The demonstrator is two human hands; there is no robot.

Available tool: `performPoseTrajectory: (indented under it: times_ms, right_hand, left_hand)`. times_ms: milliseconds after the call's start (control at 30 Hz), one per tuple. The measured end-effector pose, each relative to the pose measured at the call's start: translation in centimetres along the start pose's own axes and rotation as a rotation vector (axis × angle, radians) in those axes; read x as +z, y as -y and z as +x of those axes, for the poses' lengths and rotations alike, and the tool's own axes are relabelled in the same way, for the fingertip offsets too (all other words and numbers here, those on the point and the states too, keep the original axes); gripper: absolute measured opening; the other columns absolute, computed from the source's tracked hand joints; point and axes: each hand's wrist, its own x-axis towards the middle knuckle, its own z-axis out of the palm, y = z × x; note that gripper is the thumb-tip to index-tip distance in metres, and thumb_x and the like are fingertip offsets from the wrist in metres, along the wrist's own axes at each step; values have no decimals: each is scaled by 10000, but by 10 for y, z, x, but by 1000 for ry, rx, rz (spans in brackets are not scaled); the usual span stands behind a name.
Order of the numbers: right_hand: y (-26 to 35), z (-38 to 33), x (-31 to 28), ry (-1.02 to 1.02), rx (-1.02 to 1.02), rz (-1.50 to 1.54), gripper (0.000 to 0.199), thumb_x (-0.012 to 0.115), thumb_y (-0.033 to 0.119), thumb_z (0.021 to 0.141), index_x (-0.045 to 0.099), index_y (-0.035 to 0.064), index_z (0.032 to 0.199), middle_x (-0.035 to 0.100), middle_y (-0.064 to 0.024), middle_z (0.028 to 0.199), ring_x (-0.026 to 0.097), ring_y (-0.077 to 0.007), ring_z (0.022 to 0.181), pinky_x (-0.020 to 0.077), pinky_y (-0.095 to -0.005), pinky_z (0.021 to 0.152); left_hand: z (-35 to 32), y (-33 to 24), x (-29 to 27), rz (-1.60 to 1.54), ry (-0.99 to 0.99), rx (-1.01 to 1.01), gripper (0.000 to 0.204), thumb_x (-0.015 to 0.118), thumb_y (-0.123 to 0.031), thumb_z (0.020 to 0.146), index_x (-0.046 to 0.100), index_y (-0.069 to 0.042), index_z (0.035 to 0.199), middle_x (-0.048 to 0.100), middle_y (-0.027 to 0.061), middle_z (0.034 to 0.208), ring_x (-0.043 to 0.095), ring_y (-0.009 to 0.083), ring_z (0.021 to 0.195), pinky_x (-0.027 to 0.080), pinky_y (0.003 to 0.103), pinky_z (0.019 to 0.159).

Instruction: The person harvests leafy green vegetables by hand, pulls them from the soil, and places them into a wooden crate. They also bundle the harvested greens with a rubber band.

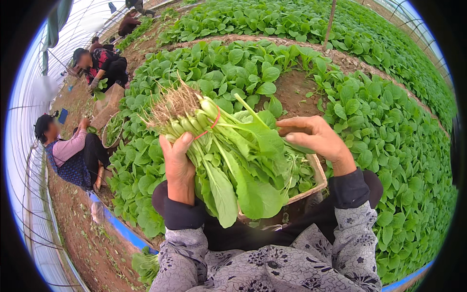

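Note:
A bunch of leafy greens (228,151) lies tilted across the middle, its pale stems and tangled brown roots (175,102) at the upper left. A thin red band (215,119) loops around the stems. My left hand (178,163) grips the bunch from below near the root end, thumb across the stems. At the leafy end, my right hand (318,141) has its thumb and fingers closed on the edge of a leaf. Beneath the bunch stands a light-coloured crate (319,176) with loose greens inside, partly hidden by the leaves.
Dense rows of growing greens (399,155) surround me, with a bare soil patch (294,90) ahead. A thin post (331,24) rises beyond. At left, a person in a striped top (68,151) sits by a basket (113,130); others work farther back. Greens (146,265) lie lower left.

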Motion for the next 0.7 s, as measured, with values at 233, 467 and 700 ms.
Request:
performPoseTrajectory:
  times_ms: [233, 467, 700]
  right_hand:
    - [50, 21, 34, -71, -243, -324, 433, 671, 324, 865, 673, -60, 1065, 681, -165, 1025, 661, -254, 848, 506, -363, 787]
    - [7, 13, 44, -40, 28, 289, 80, 648, 58, 823, 647, -22, 830, 684, -48, 819, 619, -99, 762, 456, -254, 661]
    - [27, -12, 20, -312, 13, -950, 480, 669, 274, 859, 543, -52, 1187, 591, -214, 1225, 571, -323, 1127, 411, -397, 988]
  left_hand:
    - [-15, -11, -5, -92, 18, -143, 746, 786, -202, 713, 426, 31, 1324, 616, 136, 1180, 637, 249, 1047, 539, 398, 906]
    - [-23, -15, 11, 192, 141, -68, 795, 838, -204, 659, 453, 44, 1308, 621, 113, 1184, 629, 214, 1035, 495, 353, 937]
    - [-20, -13, 10, 336, 247, -7, 1016, 803, -101, 646, 250, 46, 1485, 554, 152, 1301, 576, 227, 1156, 448, 366, 1012]
